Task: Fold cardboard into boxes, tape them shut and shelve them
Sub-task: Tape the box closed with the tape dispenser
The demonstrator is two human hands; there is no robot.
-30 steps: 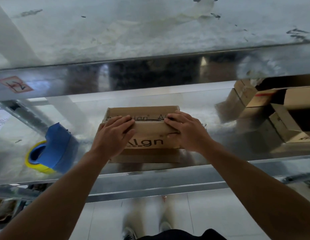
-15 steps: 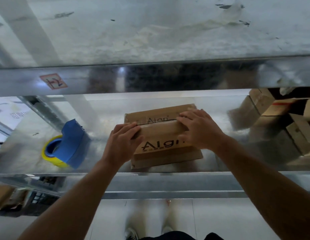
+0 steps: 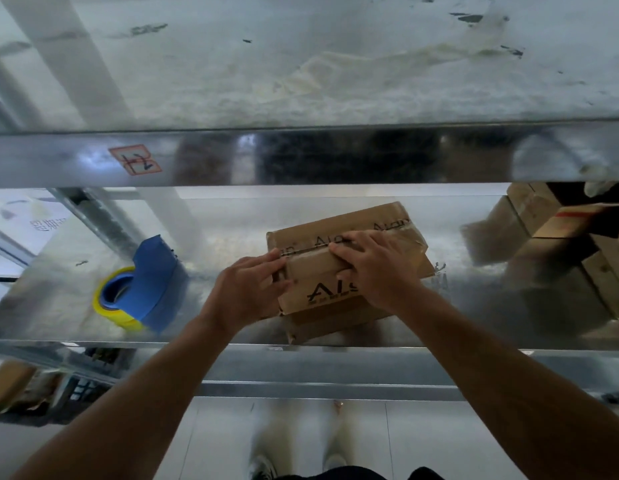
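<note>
Cardboard box (image 3: pixel 311 271), skewed on the steel shelf (image 3: pixel 335 362), near corner at the front lip; bare deck separates it from tape dispenser (image 3: pixel 145 285) (left) and cartons (image 3: pixel 578 258) (right). Taped seam, black lettering. Left hand (image 3: pixel 245 292) grips its left end; right hand (image 3: pixel 374 268) presses flat on top.

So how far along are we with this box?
Done: the box is folded and lies on the shelf. In hand: the left hand grips its end, the right hand presses its top. Remaining: releasing it; I cannot tell whether the top seam is taped.
</note>
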